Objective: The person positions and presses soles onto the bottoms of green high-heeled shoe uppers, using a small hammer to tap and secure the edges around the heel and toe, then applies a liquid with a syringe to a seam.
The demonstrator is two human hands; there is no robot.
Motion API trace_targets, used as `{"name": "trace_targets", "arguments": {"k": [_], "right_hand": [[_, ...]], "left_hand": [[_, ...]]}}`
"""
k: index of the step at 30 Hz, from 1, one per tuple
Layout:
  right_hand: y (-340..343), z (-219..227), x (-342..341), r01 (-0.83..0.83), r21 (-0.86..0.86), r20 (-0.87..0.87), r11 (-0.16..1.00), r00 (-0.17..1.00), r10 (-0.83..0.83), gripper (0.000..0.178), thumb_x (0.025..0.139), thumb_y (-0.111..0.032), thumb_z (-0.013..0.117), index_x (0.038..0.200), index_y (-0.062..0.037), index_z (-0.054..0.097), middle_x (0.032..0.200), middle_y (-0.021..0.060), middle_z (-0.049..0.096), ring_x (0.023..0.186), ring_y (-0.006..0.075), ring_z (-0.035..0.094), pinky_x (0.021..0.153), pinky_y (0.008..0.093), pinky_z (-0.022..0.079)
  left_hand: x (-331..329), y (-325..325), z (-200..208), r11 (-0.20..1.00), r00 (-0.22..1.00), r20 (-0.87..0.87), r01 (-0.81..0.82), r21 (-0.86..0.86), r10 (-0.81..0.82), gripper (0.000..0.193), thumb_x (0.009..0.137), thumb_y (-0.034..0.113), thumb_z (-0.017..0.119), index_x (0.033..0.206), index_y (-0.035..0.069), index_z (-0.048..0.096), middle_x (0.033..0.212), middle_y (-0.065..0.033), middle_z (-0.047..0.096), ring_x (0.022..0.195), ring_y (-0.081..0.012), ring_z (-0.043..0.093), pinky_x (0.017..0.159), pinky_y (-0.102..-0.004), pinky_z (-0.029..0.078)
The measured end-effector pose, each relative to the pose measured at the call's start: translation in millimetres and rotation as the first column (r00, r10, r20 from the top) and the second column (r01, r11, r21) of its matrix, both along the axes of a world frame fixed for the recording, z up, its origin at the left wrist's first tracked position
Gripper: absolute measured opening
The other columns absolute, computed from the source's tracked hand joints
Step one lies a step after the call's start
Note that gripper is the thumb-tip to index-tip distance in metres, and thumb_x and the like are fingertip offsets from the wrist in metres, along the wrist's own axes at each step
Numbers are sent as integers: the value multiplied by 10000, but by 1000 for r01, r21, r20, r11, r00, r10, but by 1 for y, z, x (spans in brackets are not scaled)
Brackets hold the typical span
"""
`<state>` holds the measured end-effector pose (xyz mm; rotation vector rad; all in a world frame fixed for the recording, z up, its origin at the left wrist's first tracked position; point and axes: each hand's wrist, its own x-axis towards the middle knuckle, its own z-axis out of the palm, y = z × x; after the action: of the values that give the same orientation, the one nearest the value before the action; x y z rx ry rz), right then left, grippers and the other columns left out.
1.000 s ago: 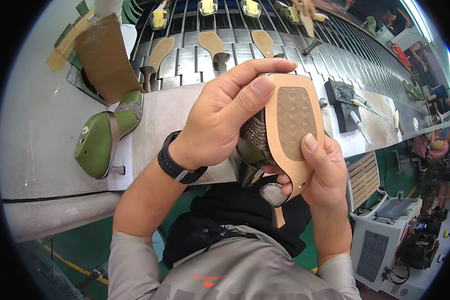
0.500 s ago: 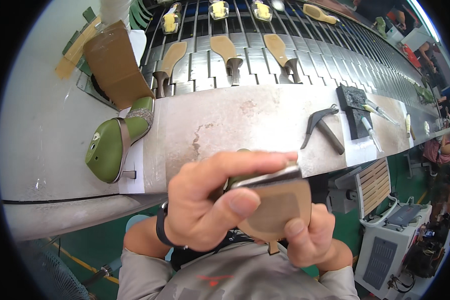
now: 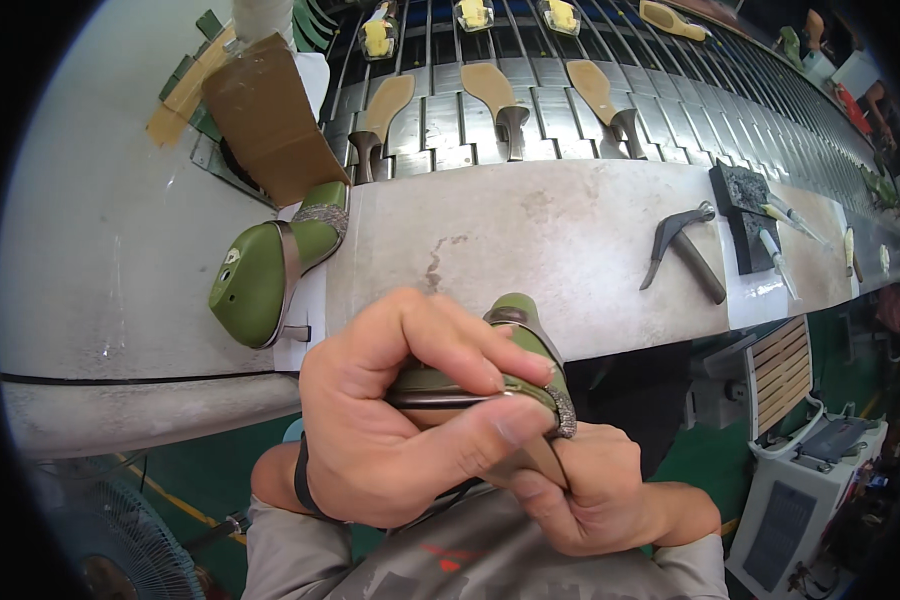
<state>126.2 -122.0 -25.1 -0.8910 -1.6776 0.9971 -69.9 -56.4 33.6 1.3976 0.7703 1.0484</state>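
Observation:
In front of my chest I hold a green shoe last (image 3: 514, 310) with a sandal upper on it, its dark strap and glittery band showing. My left hand (image 3: 380, 420) lies over it, thumb and fingertips pinching the edge where the strap meets the tan sole. From below, my right hand (image 3: 590, 485) grips the sole side, with its thumb against the tan part. My fingers hide much of the last. A second green last with a strapped sandal (image 3: 250, 285) lies on the table to the left.
Lasting pincers (image 3: 685, 250) lie on the pale worktable (image 3: 570, 225). Beside them is a black foam block (image 3: 740, 220) with pen-like tools. Tan soles with heels (image 3: 488, 90) rest on the slatted conveyor. A cardboard flap (image 3: 270, 120) stands at the left.
The last has turned in my hands from sole facing up to its strapped side showing. My left fingers have curled into a pinch at its edge. The view has shifted slightly.

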Motion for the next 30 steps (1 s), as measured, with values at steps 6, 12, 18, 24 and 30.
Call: {"name": "trace_targets", "arguments": {"k": [6, 12, 18, 24, 30], "right_hand": [[13, 0, -10, -2, 122, 46, 992, 999, -3, 174, 898, -102, 818, 1014, 2, 742, 698, 90, 641, 564, 287, 623, 537, 396, 515], [26, 2, -9, -4, 115, 32, 993, 999, 0, 184, 893, -104, 817, 1021, -4, 730, 648, 80, 619, 517, 268, 609, 506, 383, 498], [36, -1, -11, 3, 64, 31, 998, 1000, -4, 156, 922, -122, 798, 983, -6, 714, 643, 88, 620, 525, 281, 624, 501, 391, 499], [42, -18, 1, 35, 142, 106, 989, 993, -50, 103, 903, -59, 803, 951, -7, 727, 704, 91, 632, 581, 298, 632, 543, 389, 501], [58, -28, 5, 36, 137, 150, 990, 987, -57, 120, 892, -58, 819, 940, -5, 722, 694, 88, 623, 558, 272, 622, 510, 379, 482]], "left_hand": [[-4, 2, -12, 962, 978, -118, -141, 233, 172, 354, 900, 107, 804, 1014, 72, 471, 962, -183, 719, 891, -283, 771, 959, -447, 621], [-5, 13, -23, 808, 908, -94, -312, 499, 409, 379, 839, 33, 858, 1122, -25, 613, 1015, -168, 725, 881, -175, 701, 774, -299, 578], [-18, 28, -33, 800, 864, -118, -390, 456, 489, 216, 874, 38, 823, 1031, -21, 687, 1005, -120, 721, 909, -175, 673, 819, -301, 538], [-36, 40, -46, 829, 845, -54, -506, 239, 532, 135, 948, 57, 749, 1053, -4, 690, 998, -83, 726, 914, -128, 647, 890, -279, 503], [-36, 42, -49, 828, 849, -29, -507, 237, 528, 117, 955, 53, 717, 1047, -10, 682, 1001, -97, 717, 912, -133, 640, 889, -281, 498]]}}
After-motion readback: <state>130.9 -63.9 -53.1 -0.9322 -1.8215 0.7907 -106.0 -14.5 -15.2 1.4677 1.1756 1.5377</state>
